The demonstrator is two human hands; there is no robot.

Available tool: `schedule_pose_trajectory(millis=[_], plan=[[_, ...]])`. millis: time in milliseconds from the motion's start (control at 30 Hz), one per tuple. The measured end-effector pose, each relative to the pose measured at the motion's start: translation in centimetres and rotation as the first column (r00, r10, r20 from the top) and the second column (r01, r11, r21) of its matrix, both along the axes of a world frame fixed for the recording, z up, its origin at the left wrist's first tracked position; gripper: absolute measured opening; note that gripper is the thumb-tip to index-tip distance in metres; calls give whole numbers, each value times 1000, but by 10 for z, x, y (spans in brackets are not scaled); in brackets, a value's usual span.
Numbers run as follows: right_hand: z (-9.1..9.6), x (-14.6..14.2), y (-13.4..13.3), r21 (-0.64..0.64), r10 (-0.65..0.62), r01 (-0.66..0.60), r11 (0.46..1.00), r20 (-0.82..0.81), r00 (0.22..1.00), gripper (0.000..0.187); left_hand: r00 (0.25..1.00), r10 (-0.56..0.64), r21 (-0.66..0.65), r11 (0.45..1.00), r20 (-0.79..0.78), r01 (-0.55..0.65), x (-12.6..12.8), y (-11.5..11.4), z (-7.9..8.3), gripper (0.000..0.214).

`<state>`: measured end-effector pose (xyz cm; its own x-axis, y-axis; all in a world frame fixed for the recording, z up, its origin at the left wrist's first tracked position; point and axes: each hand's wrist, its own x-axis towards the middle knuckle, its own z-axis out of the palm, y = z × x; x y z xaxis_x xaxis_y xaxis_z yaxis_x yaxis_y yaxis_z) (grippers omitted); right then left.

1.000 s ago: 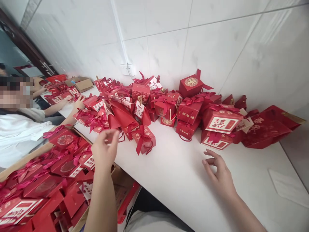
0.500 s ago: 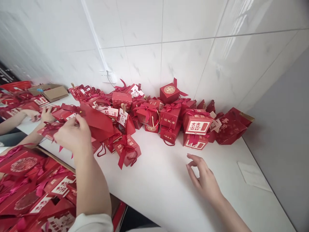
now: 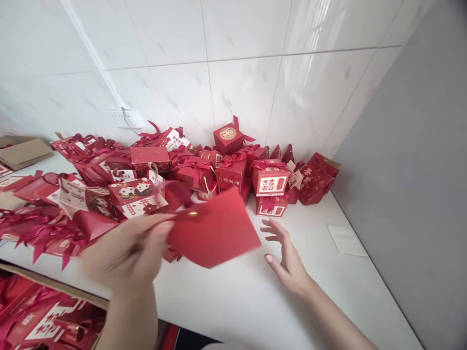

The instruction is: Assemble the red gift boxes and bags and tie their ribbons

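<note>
My left hand [image 3: 129,253], blurred by motion, pinches the edge of a flat red paper bag [image 3: 215,231] and holds it above the white table [image 3: 255,301]. The bag has a small gold stud near my fingers. My right hand [image 3: 286,257] hovers just right of the bag with its fingers spread, holding nothing. Behind both hands a pile of red gift boxes [image 3: 233,170] with ribbons lies against the tiled wall.
More red boxes and ribbons [image 3: 44,228] cover the table's left part. A cardboard box [image 3: 22,153] sits at the far left, and a carton of red boxes [image 3: 44,316] stands below the table edge. A grey wall [image 3: 412,194] closes the right. A white card [image 3: 346,240] lies near it.
My left hand has pulled the flat red bag out of the pile and carried it right, toward my right hand. The camera has turned right, so the neighbouring person is out of view.
</note>
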<state>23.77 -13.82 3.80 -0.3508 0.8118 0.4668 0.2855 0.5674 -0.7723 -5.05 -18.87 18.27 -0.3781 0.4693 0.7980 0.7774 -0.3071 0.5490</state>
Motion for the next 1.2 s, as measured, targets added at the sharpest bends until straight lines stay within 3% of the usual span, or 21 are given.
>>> schedule_pose_trajectory(millis=[33,100,233,367,467,600,767,833,967,1200], plan=[[1,1,0,-37,34,-36,999,-36,999,69,995,-94,-19,995,-33,93,7,15,-7,17],[0,1,2,-106,89,-91,990,-20,996,73,965,-257,-122,958,47,261,16,45,-25,18],[-6,-2,9,-286,129,-101,953,80,988,65,913,-360,-264,877,191,401,18,91,-71,21],[-12,-3,18,-331,76,-18,944,165,983,46,843,-452,-295,796,291,528,17,108,-107,28],[-16,-1,22,-292,27,39,956,220,975,33,797,-550,-397,693,250,602,20,112,-124,30],[-19,0,22,-231,-95,118,966,111,989,40,715,-655,-481,559,244,675,22,118,-140,37],[-24,-1,23,-237,28,-4,972,96,995,61,576,-705,-615,250,414,748,17,123,-155,54],[-28,0,25,-264,22,8,964,108,994,58,531,-706,-606,180,469,775,15,124,-158,57],[-34,1,29,-303,-12,52,952,132,991,48,477,-728,-576,138,493,806,14,125,-160,60],[-31,-1,25,-230,-30,82,970,222,975,49,457,-693,-573,75,558,816,10,124,-156,55]])
